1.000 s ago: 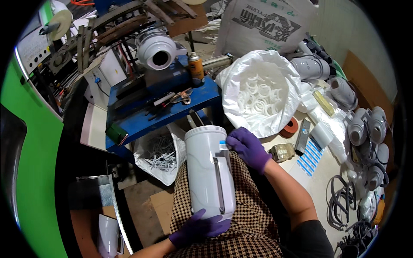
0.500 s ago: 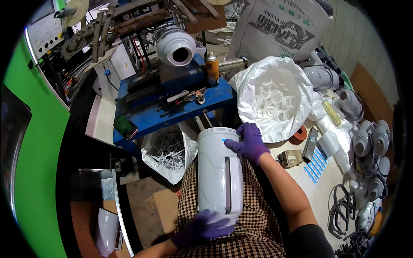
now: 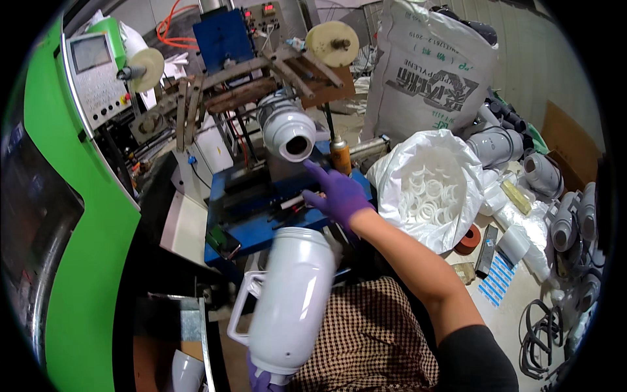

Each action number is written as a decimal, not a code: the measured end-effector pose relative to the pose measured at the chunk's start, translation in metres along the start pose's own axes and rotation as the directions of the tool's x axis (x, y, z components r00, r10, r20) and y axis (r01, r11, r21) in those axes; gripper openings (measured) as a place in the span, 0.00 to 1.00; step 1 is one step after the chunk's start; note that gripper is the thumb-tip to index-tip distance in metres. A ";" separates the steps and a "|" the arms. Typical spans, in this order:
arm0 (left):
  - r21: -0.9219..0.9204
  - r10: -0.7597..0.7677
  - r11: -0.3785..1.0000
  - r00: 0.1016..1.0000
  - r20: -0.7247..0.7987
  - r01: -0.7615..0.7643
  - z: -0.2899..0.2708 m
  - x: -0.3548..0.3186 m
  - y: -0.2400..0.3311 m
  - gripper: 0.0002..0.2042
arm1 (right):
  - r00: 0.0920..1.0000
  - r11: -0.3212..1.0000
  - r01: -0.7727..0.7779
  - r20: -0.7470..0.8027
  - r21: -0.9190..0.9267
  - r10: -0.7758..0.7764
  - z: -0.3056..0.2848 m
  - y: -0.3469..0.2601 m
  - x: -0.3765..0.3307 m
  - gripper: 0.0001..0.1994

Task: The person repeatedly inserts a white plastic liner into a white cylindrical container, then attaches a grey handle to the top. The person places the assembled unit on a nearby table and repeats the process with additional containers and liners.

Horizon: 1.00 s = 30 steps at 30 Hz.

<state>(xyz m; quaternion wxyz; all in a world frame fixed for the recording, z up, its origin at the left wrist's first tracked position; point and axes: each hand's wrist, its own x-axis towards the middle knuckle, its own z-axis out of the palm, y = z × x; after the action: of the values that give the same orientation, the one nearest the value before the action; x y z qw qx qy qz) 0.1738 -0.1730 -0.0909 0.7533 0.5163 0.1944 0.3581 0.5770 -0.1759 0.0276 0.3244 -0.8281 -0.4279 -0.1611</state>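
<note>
A pale white plastic jug shell (image 3: 294,300) with a side handle (image 3: 240,313) stands tilted in front of my lap, its threaded rim upward. The purple-gloved fingers of my left hand (image 3: 264,380) are wrapped under its lower end; most of that hand is hidden. My right hand (image 3: 341,198), also in a purple glove, reaches forward over the blue bench with thumb and index finger apart, holding nothing. Just beyond its fingertips, a similar jug shell (image 3: 290,134) sits on its side at the bench, its round dark opening facing me.
On the blue bench (image 3: 255,236) lie a phone (image 3: 223,242) and hand tools, beside a spray can (image 3: 340,155). A white bag of rings (image 3: 428,193) stands right. More grey shells (image 3: 543,175) lie beyond it. A green machine (image 3: 85,274) borders the left.
My right hand has let go of the jug shell and moved forward over the bench. The shell has turned, its handle now on the left, and the view has tilted up.
</note>
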 end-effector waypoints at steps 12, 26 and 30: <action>0.179 0.350 0.924 0.936 -0.034 -0.339 -0.025 0.089 0.084 0.40 | 0.746 0.731 0.522 -0.181 -0.439 -0.641 -0.044 0.003 -0.232 0.17; 0.655 0.404 -0.673 0.571 0.715 -0.344 0.246 0.367 0.053 0.24 | 0.788 0.836 0.543 0.298 0.074 -0.539 -0.047 0.016 -0.425 0.05; 0.397 -0.029 -0.830 0.742 0.669 -0.391 0.287 0.395 0.075 0.26 | 0.688 0.832 0.313 0.494 0.458 -0.531 -0.068 0.034 -0.419 0.11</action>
<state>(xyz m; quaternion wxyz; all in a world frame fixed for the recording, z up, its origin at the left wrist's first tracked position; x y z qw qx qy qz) 0.6026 -0.0476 0.1201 -0.3596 0.9194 0.1087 0.1164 0.3614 -0.4886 -0.1638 0.2609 -0.6432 -0.7106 0.1152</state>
